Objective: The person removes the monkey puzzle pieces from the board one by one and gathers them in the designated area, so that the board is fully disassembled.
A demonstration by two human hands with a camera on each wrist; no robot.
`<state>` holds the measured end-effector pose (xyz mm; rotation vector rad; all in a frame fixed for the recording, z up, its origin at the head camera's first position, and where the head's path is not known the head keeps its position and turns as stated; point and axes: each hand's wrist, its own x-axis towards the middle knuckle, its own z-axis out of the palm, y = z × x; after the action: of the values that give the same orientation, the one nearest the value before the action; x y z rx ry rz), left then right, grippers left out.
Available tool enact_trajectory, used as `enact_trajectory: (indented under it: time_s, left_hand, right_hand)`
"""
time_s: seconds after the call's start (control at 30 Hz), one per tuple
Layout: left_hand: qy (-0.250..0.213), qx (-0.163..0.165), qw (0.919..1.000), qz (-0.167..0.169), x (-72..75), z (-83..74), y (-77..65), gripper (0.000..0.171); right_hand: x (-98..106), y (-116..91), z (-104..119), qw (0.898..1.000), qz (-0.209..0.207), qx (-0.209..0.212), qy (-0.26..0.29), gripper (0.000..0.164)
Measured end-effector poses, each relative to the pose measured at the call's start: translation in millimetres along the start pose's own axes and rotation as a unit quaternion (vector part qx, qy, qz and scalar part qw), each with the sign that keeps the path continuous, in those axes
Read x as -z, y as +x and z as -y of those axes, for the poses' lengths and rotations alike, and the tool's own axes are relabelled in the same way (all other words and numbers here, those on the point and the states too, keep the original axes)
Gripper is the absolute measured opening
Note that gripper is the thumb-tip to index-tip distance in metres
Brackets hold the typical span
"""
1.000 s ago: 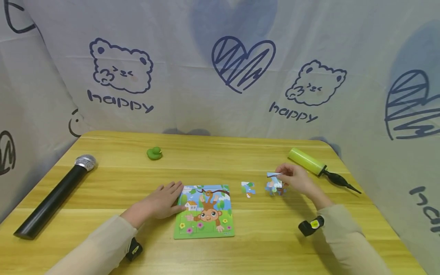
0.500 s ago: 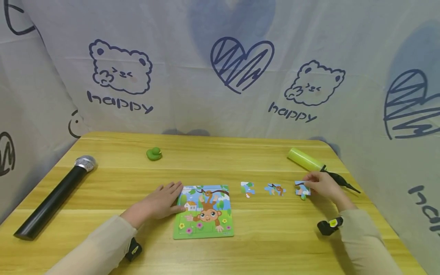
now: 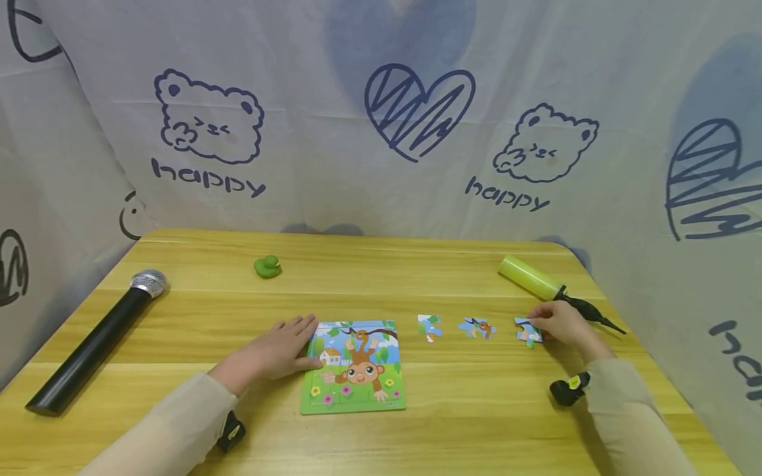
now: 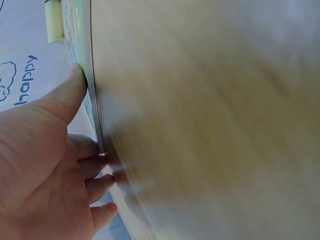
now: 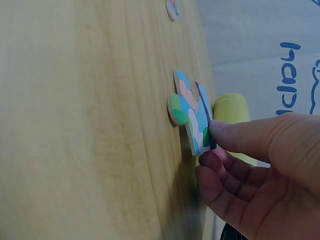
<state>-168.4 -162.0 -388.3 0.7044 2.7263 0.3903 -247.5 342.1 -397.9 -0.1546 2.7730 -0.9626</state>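
Observation:
My left hand (image 3: 276, 350) rests along the left edge of a square monkey jigsaw puzzle (image 3: 357, 390), fingers extended. In the left wrist view its thumb (image 4: 75, 92) lies on the board's edge. With thumb and fingers my right hand (image 3: 565, 327) pinches a jigsaw piece (image 3: 528, 332) by its right side, at the table surface. The right wrist view shows this piece (image 5: 192, 112) tilted, blue with green and a brown branch. Two more jigsaw pieces lie flat between board and right hand: one with leaves (image 3: 428, 328), one with a branch and brown tail (image 3: 477, 328).
A black microphone (image 3: 95, 344) lies at the left of the wooden table (image 3: 369, 281). Towards the back sits a green toy duck (image 3: 268, 266). Just behind the right hand is a yellow-green hand pump (image 3: 532, 277) with a black nozzle. A printed cloth hangs behind.
My right hand has moved right from above the middle piece, carrying one jigsaw piece, and lowered it to the table. The branch-and-tail piece now lies uncovered. The left hand stays put.

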Motion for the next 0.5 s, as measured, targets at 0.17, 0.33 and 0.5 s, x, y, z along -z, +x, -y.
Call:
enact_trajectory:
  time_s: [0.17,0.33,0.5]
  left_hand:
    - [0.001,-0.001,1.0,-0.001,0.1,-0.5,0.2,0.077]
    - [0.003,0.0,1.0,0.0,-0.1,-0.7,0.9,0.077]
    - [0.006,0.001,1.0,0.0,-0.2,-0.9,0.8,0.077]
  right_hand:
    - [0.0,2.1,-1.7,1.0,0.008,0.002,-0.007,0.018]
    - [-0.5,3.6,-1.7,1.0,0.008,-0.002,-0.005,0.019]
    - [-1.3,2.7,3.7,1.0,0.004,0.003,-0.006,0.02]
